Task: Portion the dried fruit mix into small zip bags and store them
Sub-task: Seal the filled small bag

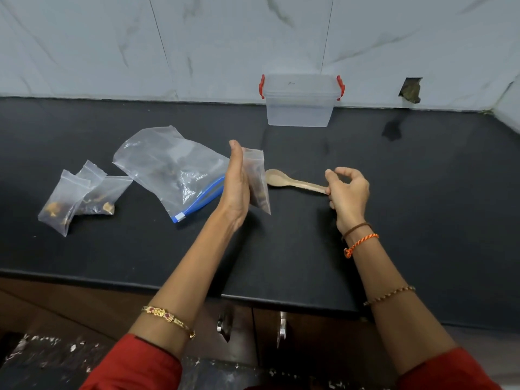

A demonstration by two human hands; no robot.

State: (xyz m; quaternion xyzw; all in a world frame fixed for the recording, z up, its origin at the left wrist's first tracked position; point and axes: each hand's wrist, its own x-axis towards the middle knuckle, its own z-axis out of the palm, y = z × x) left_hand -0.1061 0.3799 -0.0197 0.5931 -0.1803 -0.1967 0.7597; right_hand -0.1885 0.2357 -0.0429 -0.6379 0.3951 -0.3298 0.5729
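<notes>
At far left two filled small bags (76, 197) lie on the black worktop (394, 220), with the big slider bag (171, 170) beside them. Our left hand (236, 187) holds a small zip bag (257, 182) upright, fingers straight against it. Our right hand (349, 192) pinches the wooden spoon (292, 182) by its handle; the lidded tub (300, 99) sits far behind.

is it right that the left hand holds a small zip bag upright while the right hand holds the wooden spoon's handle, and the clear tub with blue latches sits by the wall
Not quite: the head view shows the clear plastic tub has red latches, not blue. The rest holds: the left hand holds a small clear zip bag upright, the right hand holds the pale wooden spoon by its handle, and the tub sits by the wall.
</notes>
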